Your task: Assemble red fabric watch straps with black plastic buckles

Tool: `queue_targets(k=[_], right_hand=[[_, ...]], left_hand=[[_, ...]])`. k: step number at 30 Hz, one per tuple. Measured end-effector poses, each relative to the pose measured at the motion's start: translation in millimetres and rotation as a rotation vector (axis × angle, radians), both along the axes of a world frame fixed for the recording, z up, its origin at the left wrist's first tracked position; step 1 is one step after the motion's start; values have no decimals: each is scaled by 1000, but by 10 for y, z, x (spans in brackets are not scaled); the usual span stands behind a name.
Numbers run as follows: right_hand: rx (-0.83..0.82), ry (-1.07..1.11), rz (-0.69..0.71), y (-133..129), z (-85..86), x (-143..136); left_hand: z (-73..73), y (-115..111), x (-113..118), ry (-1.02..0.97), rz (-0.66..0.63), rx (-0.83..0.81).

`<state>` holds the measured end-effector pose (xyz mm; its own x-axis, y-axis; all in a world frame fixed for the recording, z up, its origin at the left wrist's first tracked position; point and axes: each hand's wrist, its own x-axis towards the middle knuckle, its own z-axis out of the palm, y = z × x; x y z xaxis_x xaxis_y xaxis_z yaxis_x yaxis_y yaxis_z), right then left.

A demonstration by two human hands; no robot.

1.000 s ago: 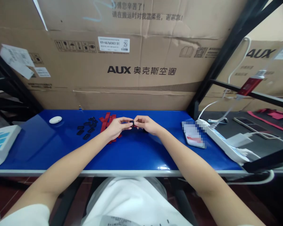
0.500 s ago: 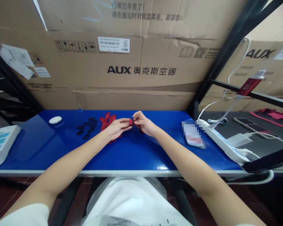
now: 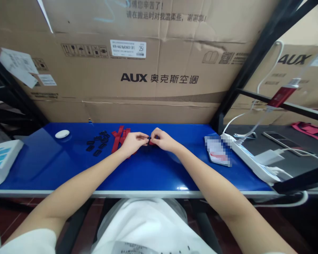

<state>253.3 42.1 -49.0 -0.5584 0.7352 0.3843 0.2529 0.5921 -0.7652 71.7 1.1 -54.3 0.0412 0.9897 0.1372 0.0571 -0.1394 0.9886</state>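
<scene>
Over the middle of the blue table, my left hand (image 3: 133, 143) and my right hand (image 3: 163, 139) meet fingertip to fingertip. Between them is a small black buckle (image 3: 149, 140) with a piece of red strap (image 3: 151, 142), both largely hidden by the fingers. My left fingers pinch the buckle's side, and my right fingers are closed on the red strap. Several red straps (image 3: 117, 140) lie in a pile beside and partly under my left hand. Left of that pile, several black buckles (image 3: 97, 153) are scattered on the table.
The blue table (image 3: 159, 173) backs onto a large cardboard box (image 3: 95, 84). A white oval object (image 3: 62, 134) and a white device (image 3: 5, 158) are on the left. To the right are a phone (image 3: 217, 151), a power strip (image 3: 250, 160) with cables, and a black metal frame (image 3: 238, 70).
My fingers have shifted around the buckle, and my right hand is now more closed. Less of the red strap shows between the hands.
</scene>
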Motion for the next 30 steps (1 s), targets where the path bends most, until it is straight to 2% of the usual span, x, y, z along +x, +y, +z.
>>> queue_targets(k=[4,9,11,16,20,23,26,28,30], right_hand=[[76,-75,-73,-33,-31,-50],[86,-81,-123,-36,-41,-78],[16,-37,-112,-25,-44,-70],[-325,221,26,-25,-65,-89],[-403,363,62,-21,-70,-104],[-263,166,-24,34,-49,8],[52,-291,-294,115,-40,200],[115,-516,-400,167,-52,307],[68,-593,-405,213,-75,366]], left_hand=[[-32,-5,8,182,37,123],[-48,-15,10,191,18,130],[-48,-3,-2,130,1,119],[-67,27,-46,-41,-60,96],[-90,31,-70,-130,-127,78],[-82,41,-97,-123,-106,22],[-53,71,-149,-123,-46,-8],[-28,99,-198,-146,-14,-5],[-4,126,-253,-167,18,11]])
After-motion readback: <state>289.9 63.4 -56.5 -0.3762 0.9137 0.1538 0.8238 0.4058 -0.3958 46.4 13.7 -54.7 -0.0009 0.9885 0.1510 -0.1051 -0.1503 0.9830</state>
